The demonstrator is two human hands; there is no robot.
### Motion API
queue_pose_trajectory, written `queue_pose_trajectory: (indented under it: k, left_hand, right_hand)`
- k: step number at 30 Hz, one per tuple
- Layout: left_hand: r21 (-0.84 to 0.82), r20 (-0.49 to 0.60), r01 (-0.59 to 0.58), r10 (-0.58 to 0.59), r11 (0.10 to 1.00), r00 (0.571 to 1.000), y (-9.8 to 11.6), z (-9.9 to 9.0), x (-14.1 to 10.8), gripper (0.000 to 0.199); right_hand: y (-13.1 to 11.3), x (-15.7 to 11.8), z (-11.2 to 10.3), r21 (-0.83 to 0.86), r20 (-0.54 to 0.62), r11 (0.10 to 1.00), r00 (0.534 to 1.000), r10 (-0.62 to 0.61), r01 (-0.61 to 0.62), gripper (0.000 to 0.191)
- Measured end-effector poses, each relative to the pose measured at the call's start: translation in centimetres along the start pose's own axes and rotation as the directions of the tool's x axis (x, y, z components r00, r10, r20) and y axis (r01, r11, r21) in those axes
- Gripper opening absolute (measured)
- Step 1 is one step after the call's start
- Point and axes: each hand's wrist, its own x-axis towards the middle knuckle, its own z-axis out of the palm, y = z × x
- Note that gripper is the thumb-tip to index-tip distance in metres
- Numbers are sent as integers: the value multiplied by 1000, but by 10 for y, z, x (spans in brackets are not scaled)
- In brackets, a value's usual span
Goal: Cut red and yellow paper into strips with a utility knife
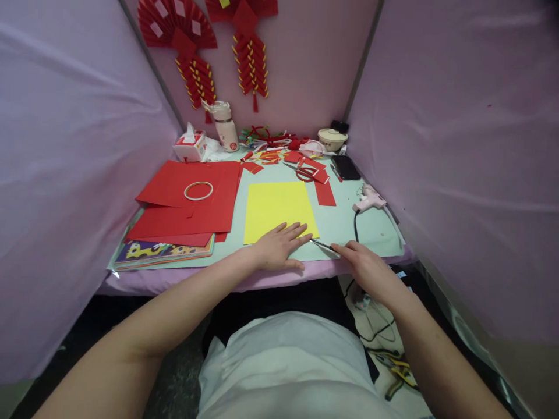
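Observation:
A yellow square sheet [280, 209] lies flat in the middle of the table. My left hand [282, 245] rests with spread fingers on its lower right part and on the table edge below it. Just to the right, my right hand [362, 263] is closed on a thin dark tool [323, 244], whose tip points left and reaches the sheet's lower right corner beside my left fingertips. What kind of tool it is cannot be made out.
Red sheets [218, 218] with a ring [198, 191] lie left. Red-handled scissors [305, 173], red scraps [325, 194] and a black phone [346, 167] lie behind. A pink glue gun [369, 198] with a cord lies right. A bottle [226, 129] and tissue box [191, 146] stand back left.

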Motion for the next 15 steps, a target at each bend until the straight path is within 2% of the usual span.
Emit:
queue_pose_trajectory:
  k: [4,10,15]
  left_hand:
    - [2,7,5,-5,1000,1000,1,-2,0,96]
    - [28,-13,-37,37,999,999,-9,-13,-12,90]
    - [27,17,-59,59,998,998,-17,-9,-21,92]
  right_hand:
    - [1,-4,-2,8,8,1000,1000,5,-5,60]
    - [9,-6,9,45,-49,999,999,-20,22,61]
    - [12,-6,16,47,-67,998,997,-41,44,58]
